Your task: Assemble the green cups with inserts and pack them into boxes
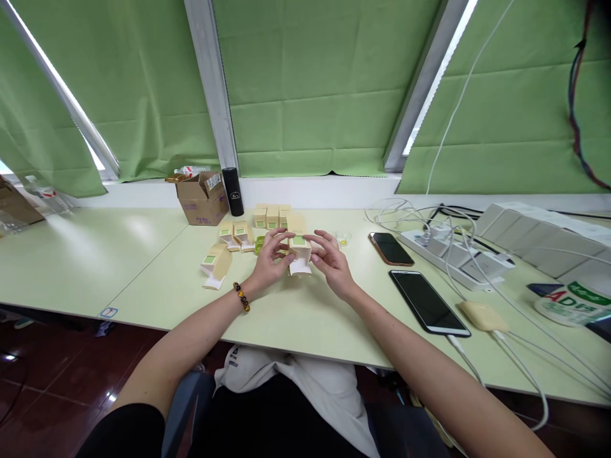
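Between my hands is a small cream paper box [300,253] with a green label and its white flap hanging open toward me. My left hand [271,259], with a beaded bracelet on its wrist, grips the box's left side between thumb and fingers. On the other side my right hand [330,259] holds the box with its fingertips. Two similar boxes [236,234] with open flaps stand to the left, and one open box [216,264] lies farther left. Several upright boxes [272,216] form a row behind. A green item [259,244] shows beside my left fingers.
A cardboard carton [203,198] and a black bottle [233,192] stand at the back. To the right are two phones [429,302] [390,248], a power strip [453,257] with tangled white cables, a yellowish charger [483,315] and a white tub [573,304]. Small clear pieces [342,239] lie past my right hand.
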Demonstrator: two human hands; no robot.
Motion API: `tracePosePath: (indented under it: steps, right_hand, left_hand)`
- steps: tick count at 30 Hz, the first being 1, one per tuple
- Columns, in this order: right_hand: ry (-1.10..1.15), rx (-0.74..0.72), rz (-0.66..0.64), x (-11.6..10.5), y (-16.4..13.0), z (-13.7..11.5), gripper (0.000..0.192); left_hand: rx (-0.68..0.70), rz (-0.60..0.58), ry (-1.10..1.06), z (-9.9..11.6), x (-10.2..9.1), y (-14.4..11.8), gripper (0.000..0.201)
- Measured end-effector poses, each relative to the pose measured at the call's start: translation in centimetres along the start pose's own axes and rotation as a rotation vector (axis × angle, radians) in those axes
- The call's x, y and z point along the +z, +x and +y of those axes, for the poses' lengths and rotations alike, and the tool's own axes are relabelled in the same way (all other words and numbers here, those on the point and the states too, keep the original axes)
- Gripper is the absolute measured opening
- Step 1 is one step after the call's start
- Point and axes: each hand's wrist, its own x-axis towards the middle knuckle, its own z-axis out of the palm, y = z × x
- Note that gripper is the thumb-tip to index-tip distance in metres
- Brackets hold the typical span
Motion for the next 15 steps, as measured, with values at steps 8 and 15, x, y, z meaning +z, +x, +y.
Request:
tracePosePath:
  steps: [8,15]
  right_hand:
    - [0.045,0.030,0.006,-0.23,0.20,-0.14,0.058]
    - [0.050,0.034,0.050,0.19,0.21,-0.42,0.054]
  left_hand:
    - [0.024,-0.004,0.037,0.14,0.27,-0.12,0.044]
    - [0.022,0.002,0.080,0.39,0.39,-0.11,0.042]
